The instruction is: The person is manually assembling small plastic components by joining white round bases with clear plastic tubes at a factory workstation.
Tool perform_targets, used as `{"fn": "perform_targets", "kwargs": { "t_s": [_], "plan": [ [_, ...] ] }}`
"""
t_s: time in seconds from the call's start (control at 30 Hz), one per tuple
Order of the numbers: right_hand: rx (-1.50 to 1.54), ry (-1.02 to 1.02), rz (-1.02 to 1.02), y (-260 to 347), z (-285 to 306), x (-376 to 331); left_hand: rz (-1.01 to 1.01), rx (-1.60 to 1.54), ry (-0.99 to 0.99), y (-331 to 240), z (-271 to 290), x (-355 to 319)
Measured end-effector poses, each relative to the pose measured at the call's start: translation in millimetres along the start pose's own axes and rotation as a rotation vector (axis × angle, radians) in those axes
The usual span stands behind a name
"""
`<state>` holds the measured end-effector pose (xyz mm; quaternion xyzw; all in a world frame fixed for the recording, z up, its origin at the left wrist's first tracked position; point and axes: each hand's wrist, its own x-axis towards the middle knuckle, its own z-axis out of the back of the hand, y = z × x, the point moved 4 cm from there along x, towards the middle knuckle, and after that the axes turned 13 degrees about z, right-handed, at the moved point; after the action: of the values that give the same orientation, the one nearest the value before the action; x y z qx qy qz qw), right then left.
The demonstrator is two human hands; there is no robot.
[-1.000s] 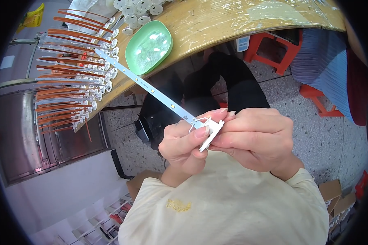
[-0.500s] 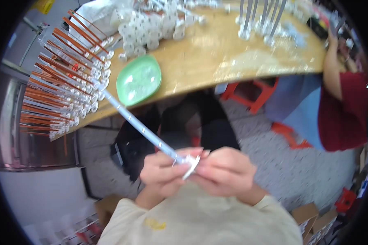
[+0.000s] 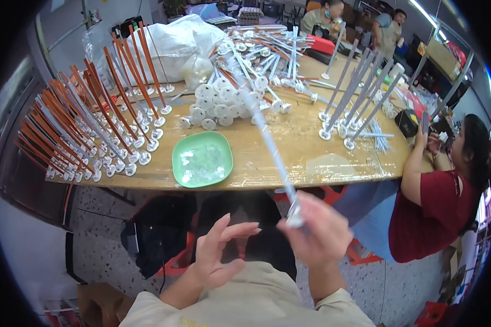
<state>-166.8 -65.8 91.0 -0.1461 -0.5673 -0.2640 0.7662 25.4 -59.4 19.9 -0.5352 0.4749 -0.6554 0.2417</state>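
My right hand (image 3: 322,229) is closed around the white base end of a long pale grey-blue rod (image 3: 275,155). The rod slants up and away over the table, blurred by motion at its far end. To its left, my left hand (image 3: 218,253) is open with fingers apart, holding nothing, in front of the table edge. A green dish (image 3: 213,143) with small clear pieces in it sits on the table beyond the left hand. Behind it lies a pile of white round discs (image 3: 218,103).
Rods on white bases stand at left, many orange-brown (image 3: 95,92); grey rods (image 3: 360,92) stand at right. Loose rods and a white plastic bag (image 3: 172,46) lie behind on the wooden table (image 3: 256,171). A person in dark red (image 3: 436,212) sits at right; others are farther back.
My hands have come apart. The left released the rod and opened; the right carried it up and to the right. The view has tilted up, showing more of the table and room.
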Motion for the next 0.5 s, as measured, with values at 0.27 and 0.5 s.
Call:
{"fn": "perform_targets", "kwargs": {
  "t_s": [0.27, 0.5],
  "plan": [
    [-0.05, 0.093, -0.019, -135.5, -99.8, 68.3, 0.288, 0.082, -0.033, 6.5, 15.6, -26.7],
    [-0.216, 0.128, 0.072, -169.5, -156.8, 77.7, 0.295, 0.075, -0.056, 11.5, 20.3, -32.1]
  ]
}}
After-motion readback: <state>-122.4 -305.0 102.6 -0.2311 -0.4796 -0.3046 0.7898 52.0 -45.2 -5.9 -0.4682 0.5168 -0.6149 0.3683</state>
